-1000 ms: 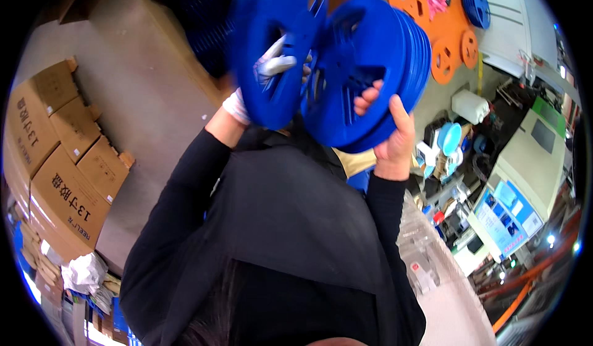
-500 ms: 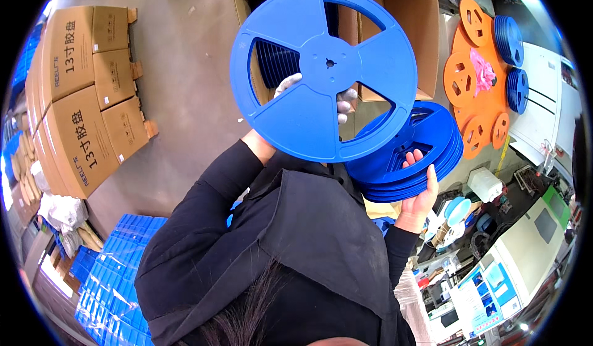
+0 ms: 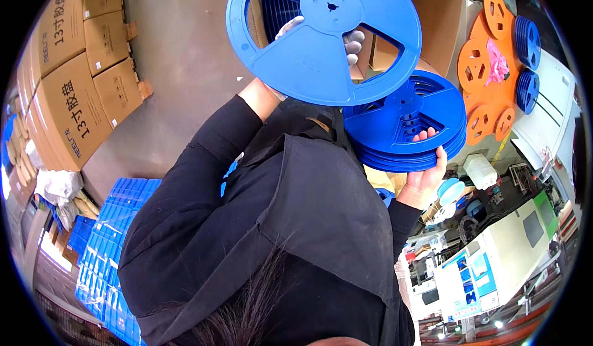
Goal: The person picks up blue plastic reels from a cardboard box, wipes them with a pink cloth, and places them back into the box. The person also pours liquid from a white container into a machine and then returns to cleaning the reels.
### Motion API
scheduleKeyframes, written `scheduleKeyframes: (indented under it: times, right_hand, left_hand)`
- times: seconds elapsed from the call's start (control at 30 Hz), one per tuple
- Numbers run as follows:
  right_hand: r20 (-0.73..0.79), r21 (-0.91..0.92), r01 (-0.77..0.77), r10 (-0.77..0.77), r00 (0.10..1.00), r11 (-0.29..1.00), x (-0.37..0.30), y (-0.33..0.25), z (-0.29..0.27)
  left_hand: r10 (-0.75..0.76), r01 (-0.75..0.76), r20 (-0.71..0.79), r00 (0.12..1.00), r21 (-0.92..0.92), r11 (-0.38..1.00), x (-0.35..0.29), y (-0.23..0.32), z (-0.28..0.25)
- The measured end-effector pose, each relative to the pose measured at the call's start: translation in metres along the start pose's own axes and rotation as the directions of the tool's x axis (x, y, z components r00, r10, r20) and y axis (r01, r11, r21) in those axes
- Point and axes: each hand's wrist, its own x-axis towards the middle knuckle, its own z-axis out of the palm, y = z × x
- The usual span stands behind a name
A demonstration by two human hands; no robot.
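Observation:
In front of me a large blue plastic reel (image 3: 290, 62) is held up by my left hand (image 3: 354, 44), which wears a pale glove. Its fingers show through one cutout of the reel and its thumb through another; the palm is hidden behind the disc. My right hand (image 3: 426, 173), bare, is closed on the near right edge of a stack of blue reels (image 3: 411, 117), its fingertips reaching into an opening of the top one. The stack lies flat, lower than the single reel and partly covered by it.
Beyond the reels stands an open cardboard box (image 3: 441, 18) with more blue reels (image 3: 281, 15) inside. Stacked cartons (image 3: 74, 111) are at far left, and wrapped blue goods (image 3: 117, 253) at near left. Right of me are an orange table (image 3: 479, 102) with reels and a pale machine (image 3: 506, 259).
The view has shifted, so most things sit higher in the picture. The held reel is tilted more, and the stack on the right looks more level. Both hands keep their grips.

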Motion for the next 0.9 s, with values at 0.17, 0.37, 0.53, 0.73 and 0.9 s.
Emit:
scheduleKeyframes:
  times: [0.17, 0.37, 0.53, 0.73, 0.9]
  right_hand:
    - [-0.023, -0.025, 0.005, -0.005, 1.000, 1.000, 0.010, 0.003, 0.003]
    - [-0.061, -0.028, -0.024, 0.022, 0.998, 0.999, 0.014, 0.005, 0.009]
    - [-0.057, -0.048, 0.012, -0.015, 0.998, 0.999, 0.015, 0.012, 0.015]
    - [-0.093, -0.115, 0.014, -0.025, 0.995, 0.993, 0.014, 0.015, 0.026]
    - [-0.247, -0.146, -0.004, -0.033, 0.968, 0.989, 0.011, 0.015, 0.041]
  left_hand:
    - [-0.006, 0.005, 0.061, 0.998, 0.014, 1.000, 0.000, 0.011, -0.015]
    - [0.298, -0.226, -0.249, 0.922, 0.279, 0.933, -0.025, 0.031, -0.028]
    - [0.646, -0.244, -0.564, 0.515, 0.626, 0.741, -0.029, 0.077, -0.083]
    - [0.653, -0.138, -0.639, 0.406, 0.664, 0.735, 0.004, 0.161, -0.170]
    - [0.585, -0.143, -0.662, 0.468, 0.596, 0.790, 0.024, 0.218, -0.198]
